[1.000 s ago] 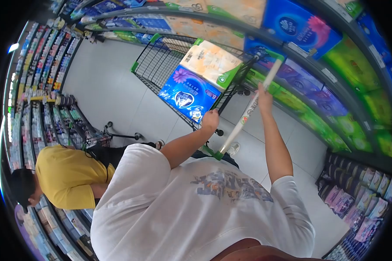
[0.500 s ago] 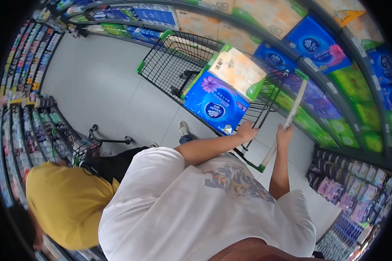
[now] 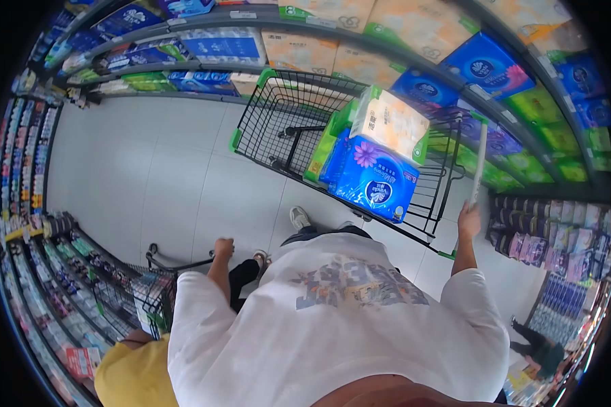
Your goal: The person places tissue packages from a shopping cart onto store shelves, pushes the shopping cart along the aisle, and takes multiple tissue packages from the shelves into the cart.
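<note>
A black wire shopping cart (image 3: 251, 129) with green corners stands in front of me. My right hand (image 3: 468, 220) is wrapped round its pale handle (image 3: 482, 159). Inside the cart, near the handle end, lie a blue tissue pack (image 3: 373, 178) with a purple flower, a cream and orange tissue pack (image 3: 392, 122) tilted against it, and a green pack (image 3: 322, 152) partly hidden behind them. My left hand (image 3: 224, 248) hangs out to my left, away from the cart, its fingers curled in with nothing visible in them.
Shelves of tissue packs (image 3: 299, 49) curve along the far side, close to the cart. A person in a yellow top (image 3: 132, 373) is at my lower left, beside another cart (image 3: 149, 298). Hanging packets (image 3: 557, 230) fill a rack at right. Another person (image 3: 543, 349) stands farther off, lower right.
My left hand has left the cart's side by the blue pack and swung far left. My right hand stays on the handle. The view has shifted, and the yellow-topped person appears lower.
</note>
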Motion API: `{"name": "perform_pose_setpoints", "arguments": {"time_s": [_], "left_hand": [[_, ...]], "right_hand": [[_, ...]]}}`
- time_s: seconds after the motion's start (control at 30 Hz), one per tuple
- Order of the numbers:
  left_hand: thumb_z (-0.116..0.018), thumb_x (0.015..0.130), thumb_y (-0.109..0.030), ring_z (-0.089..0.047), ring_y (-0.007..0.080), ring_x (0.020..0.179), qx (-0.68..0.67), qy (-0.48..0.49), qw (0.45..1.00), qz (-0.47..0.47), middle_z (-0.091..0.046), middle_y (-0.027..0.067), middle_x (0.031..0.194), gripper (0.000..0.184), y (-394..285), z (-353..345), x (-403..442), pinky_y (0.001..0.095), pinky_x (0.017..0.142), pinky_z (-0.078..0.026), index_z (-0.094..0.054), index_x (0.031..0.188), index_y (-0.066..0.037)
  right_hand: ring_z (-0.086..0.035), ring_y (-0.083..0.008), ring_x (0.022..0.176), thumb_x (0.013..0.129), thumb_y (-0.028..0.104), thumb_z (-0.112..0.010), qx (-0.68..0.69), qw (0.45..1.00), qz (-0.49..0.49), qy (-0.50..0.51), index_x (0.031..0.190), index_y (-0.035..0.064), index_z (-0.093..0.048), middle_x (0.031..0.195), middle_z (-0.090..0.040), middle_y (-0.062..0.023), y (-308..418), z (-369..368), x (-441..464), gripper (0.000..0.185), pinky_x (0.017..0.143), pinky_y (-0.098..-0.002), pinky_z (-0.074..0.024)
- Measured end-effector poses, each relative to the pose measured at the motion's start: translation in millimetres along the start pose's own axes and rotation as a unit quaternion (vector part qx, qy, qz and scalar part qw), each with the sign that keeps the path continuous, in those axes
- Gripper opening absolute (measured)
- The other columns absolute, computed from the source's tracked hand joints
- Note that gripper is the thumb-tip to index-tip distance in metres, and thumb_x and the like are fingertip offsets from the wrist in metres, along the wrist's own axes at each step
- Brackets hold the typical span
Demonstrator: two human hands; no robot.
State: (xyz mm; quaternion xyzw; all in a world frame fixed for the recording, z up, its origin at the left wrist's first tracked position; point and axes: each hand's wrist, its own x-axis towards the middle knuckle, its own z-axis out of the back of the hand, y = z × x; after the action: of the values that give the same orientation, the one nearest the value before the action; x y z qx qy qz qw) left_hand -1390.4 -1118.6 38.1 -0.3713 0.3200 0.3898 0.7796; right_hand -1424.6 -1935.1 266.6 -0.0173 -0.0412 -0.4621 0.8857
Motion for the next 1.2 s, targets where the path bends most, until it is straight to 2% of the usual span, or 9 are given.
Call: {"name": "perform_pose_setpoints", "arguments": {"time_s": [0.23, 0.3, 0.37, 0.43, 0.53, 0.73, 0.83, 0.87, 1.2], "left_hand": [[-0.062, 0.083, -0.019, -0.061, 0.0214, 0.059, -0.059, 0.043, 0.995, 0.061, -0.067, 0.0124, 0.082, 0.025, -25, 12, -4, 0.0350, 0.050, -0.050, -0.060, 0.100, -0.001], [-0.064, 0.082, -0.022, -0.066, 0.0300, 0.074, 0.028, 0.062, 0.997, -0.030, -0.067, 0.0162, 0.089, 0.037, -64, -7, 19, 0.0412, 0.064, -0.054, -0.059, 0.112, 0.000], [-0.066, 0.078, -0.023, -0.062, 0.0396, 0.098, 0.155, -0.118, 0.952, -0.237, -0.064, 0.0232, 0.103, 0.051, -114, -32, 28, 0.0434, 0.086, -0.051, -0.054, 0.121, 0.002], [-0.067, 0.078, -0.020, -0.045, 0.0430, 0.123, 0.071, -0.159, 0.940, -0.293, -0.049, 0.0283, 0.131, 0.063, -195, -33, 3, 0.0438, 0.104, -0.038, -0.043, 0.133, 0.002], [-0.065, 0.079, -0.016, -0.039, 0.0428, 0.129, 0.014, -0.175, 0.922, -0.344, -0.034, 0.0300, 0.143, 0.071, -292, -20, -22, 0.0440, 0.107, -0.035, -0.034, 0.140, -0.001], [-0.065, 0.080, -0.024, -0.031, 0.0413, 0.136, 0.268, -0.176, 0.845, -0.428, -0.027, 0.0280, 0.148, 0.042, -348, -24, 11, 0.0466, 0.110, -0.032, -0.064, 0.118, -0.005], [-0.054, 0.086, -0.030, -0.039, 0.0396, 0.131, 0.390, -0.073, 0.814, -0.424, -0.055, 0.0253, 0.127, 0.032, -346, -26, 11, 0.0499, 0.117, -0.015, -0.072, 0.100, -0.007], [-0.046, 0.090, -0.030, -0.045, 0.0356, 0.128, 0.411, -0.143, 0.790, -0.431, -0.063, 0.0220, 0.115, 0.035, -346, -29, 0, 0.0508, 0.119, -0.007, -0.074, 0.092, -0.008], [-0.038, 0.093, -0.023, -0.052, 0.0257, 0.122, 0.480, -0.063, 0.771, -0.414, -0.069, 0.0118, 0.102, 0.036, -362, -33, -9, 0.0564, 0.117, -0.003, -0.072, 0.089, -0.011]], "right_hand": [[-0.064, -0.0435, 0.089, 0.095, 0.049, -0.045, 0.009, 0.999, -0.051, -0.010, 0.116, 0.0113, -0.049, 0.095, -0.068, -0.0216, 10, -2, -9, 0.043, 0.075, -0.0530, -0.0492], [-0.064, -0.0444, 0.089, 0.095, 0.048, -0.046, 0.017, 0.998, -0.052, -0.011, 0.114, 0.0105, -0.049, 0.093, -0.067, -0.0224, 10, -1, -10, 0.043, 0.075, -0.0536, -0.0487], [-0.063, -0.0452, 0.089, 0.094, 0.048, -0.046, 0.024, 0.998, -0.053, -0.015, 0.112, 0.0098, -0.049, 0.092, -0.067, -0.0231, 10, 2, -10, 0.042, 0.075, -0.0542, -0.0482], [-0.063, -0.0458, 0.089, 0.093, 0.047, -0.048, 0.033, 0.998, -0.046, -0.033, 0.110, 0.0086, -0.051, 0.091, -0.067, -0.0240, 10, 4, -11, 0.042, 0.074, -0.0543, -0.0478], [-0.063, -0.0455, 0.089, 0.092, 0.046, -0.051, 0.043, 0.997, -0.051, -0.035, 0.108, 0.0080, -0.053, 0.091, -0.067, -0.0239, 11, 1, -8, 0.041, 0.075, -0.0540, -0.0482], [-0.062, -0.0440, 0.095, 0.089, 0.041, -0.054, 0.056, 0.994, -0.087, -0.040, 0.106, 0.0028, -0.060, 0.100, -0.065, -0.0254, 0, -13, 1, 0.042, 0.082, -0.0504, -0.0494], [-0.064, -0.0434, 0.092, 0.086, 0.036, -0.056, 0.017, 0.991, -0.135, -0.017, 0.104, 0.0031, -0.061, 0.096, -0.066, -0.0260, 22, 12, -2, 0.038, 0.080, -0.0506, -0.0504], [-0.064, -0.0434, 0.092, 0.086, 0.036, -0.056, 0.023, 0.990, -0.140, -0.012, 0.104, 0.0031, -0.061, 0.096, -0.066, -0.0260, 24, 12, 3, 0.038, 0.080, -0.0506, -0.0504], [-0.064, -0.0418, 0.089, 0.084, 0.031, -0.055, -0.039, 0.980, -0.191, 0.041, 0.100, 0.0027, -0.062, 0.095, -0.066, -0.0248, 31, 13, 22, 0.033, 0.077, -0.0518, -0.0509]]}}
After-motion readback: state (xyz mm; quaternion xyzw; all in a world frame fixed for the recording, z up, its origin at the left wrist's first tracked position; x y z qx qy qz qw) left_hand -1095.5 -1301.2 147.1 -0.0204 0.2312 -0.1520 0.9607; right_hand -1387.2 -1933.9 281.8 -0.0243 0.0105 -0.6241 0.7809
